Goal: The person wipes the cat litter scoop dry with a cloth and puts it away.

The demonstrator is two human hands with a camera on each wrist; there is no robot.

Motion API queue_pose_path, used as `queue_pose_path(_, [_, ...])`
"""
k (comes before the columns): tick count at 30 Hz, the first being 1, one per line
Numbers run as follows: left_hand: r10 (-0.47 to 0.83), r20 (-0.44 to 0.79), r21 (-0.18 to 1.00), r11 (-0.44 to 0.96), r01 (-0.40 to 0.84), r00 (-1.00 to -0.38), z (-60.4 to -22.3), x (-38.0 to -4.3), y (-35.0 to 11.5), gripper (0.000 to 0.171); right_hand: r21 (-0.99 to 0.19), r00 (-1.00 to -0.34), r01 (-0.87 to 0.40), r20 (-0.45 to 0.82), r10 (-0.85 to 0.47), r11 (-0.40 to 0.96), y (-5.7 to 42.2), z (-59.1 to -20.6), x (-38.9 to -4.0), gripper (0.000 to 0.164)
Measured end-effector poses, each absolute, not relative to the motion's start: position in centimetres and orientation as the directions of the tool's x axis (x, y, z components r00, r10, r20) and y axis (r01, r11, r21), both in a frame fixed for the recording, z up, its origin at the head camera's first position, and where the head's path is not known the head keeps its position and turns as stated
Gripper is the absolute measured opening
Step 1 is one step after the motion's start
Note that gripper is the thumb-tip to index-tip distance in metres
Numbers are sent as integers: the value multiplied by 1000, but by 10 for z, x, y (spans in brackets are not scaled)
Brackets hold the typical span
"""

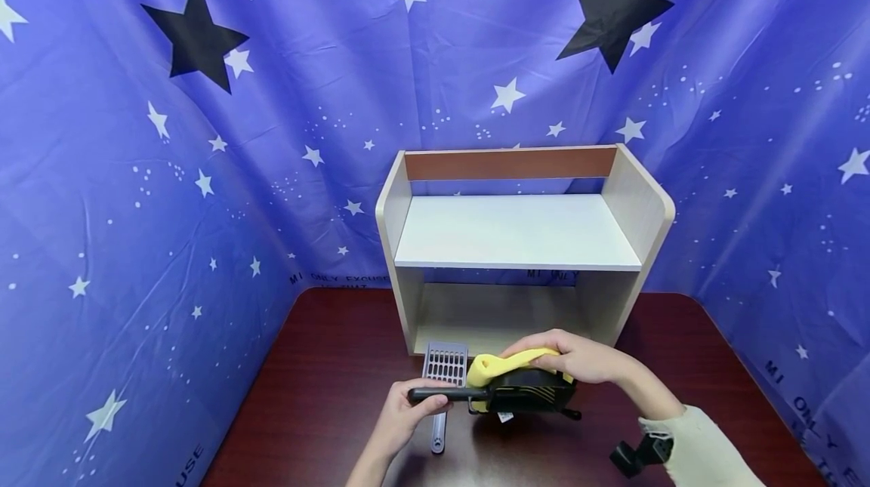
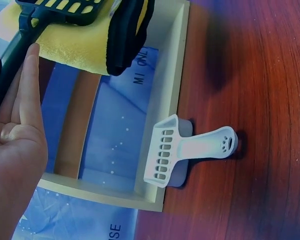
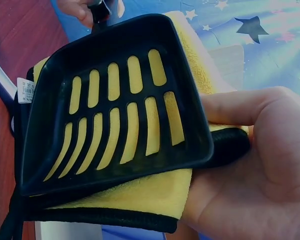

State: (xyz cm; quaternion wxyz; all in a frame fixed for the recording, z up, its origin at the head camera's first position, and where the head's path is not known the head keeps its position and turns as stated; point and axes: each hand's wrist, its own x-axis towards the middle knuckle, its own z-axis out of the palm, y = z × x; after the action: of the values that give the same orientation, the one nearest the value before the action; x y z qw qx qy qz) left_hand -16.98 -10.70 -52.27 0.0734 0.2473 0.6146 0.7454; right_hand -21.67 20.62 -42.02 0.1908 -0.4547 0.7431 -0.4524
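Observation:
A black slotted litter scoop is raised over the table, its handle held between the thumb and fingers of my left hand. Behind the slotted pan lies a folded yellow cloth with black edging, its yellow showing through the slots. My right hand grips the cloth at its right side, against the back of the scoop. A small white tag sticks out beside the pan. Below, a pale grey litter scoop with a paw-shaped cutout in its handle rests at the shelf's front edge.
A two-tier pale wooden shelf stands at the back of the dark red-brown table. Blue star-patterned curtain hangs behind and at both sides. A black device sits at my right wrist.

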Motion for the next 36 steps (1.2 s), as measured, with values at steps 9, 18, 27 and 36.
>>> queue_pose_path(9, [403,344,936,-222,274,-848,-521,-171,-106,24,-852,-531,-489,119,-839,189,215,-420,-217,33])
queue_pose_path(18, [379,356,928,-251,275,-854,-518,-173,-109,23,-859,-551,-475,124,-825,188,228,-418,-216,33])
queue_pose_path(27, [358,364,928,-225,299,-860,-513,-176,-111,22,-855,-586,-472,123,-801,214,243,-417,-215,33])
queue_pose_path(36, [321,383,919,-229,322,-866,-514,-180,-117,23,-847,-607,-490,163,-778,205,257,-418,-211,34])
